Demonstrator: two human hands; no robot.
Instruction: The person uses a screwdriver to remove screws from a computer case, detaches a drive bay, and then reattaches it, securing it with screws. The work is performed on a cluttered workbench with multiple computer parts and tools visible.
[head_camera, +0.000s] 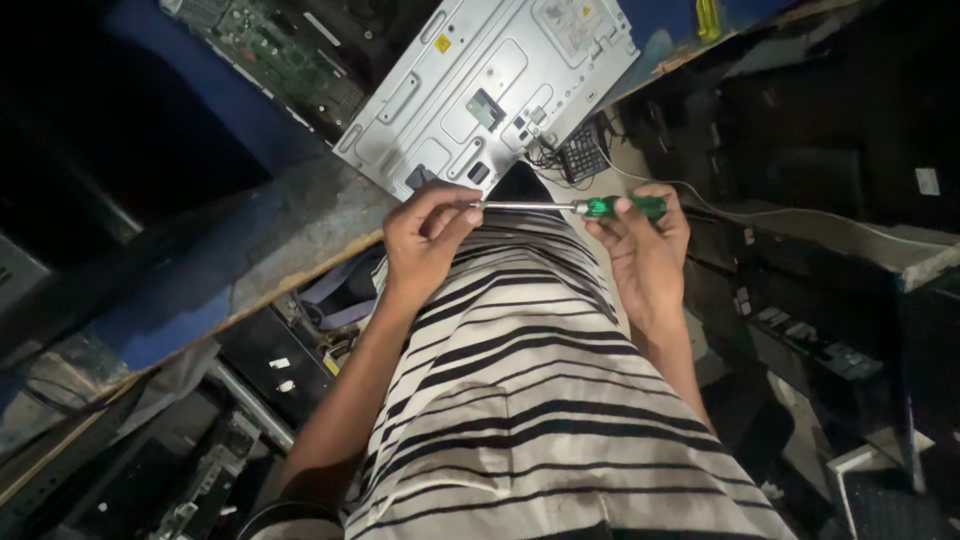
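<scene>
A screwdriver (570, 207) with a translucent green handle and a thin silver shaft lies level in the air. The right fingers (640, 205) wrap the handle, and the left fingers (452, 208) pinch the shaft's tip.

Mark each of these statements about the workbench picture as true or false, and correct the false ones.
1. The right hand grips a green screwdriver handle. True.
2. The left hand lies flat on the metal panel. False: it pinches the tip end of the screwdriver shaft, below the panel.
3. The screwdriver is held roughly level between the two hands. True.
4. The person wears a plain red shirt. False: the striped shirt is light with dark stripes.
5. A green circuit board lies left of the metal panel. True.
</scene>
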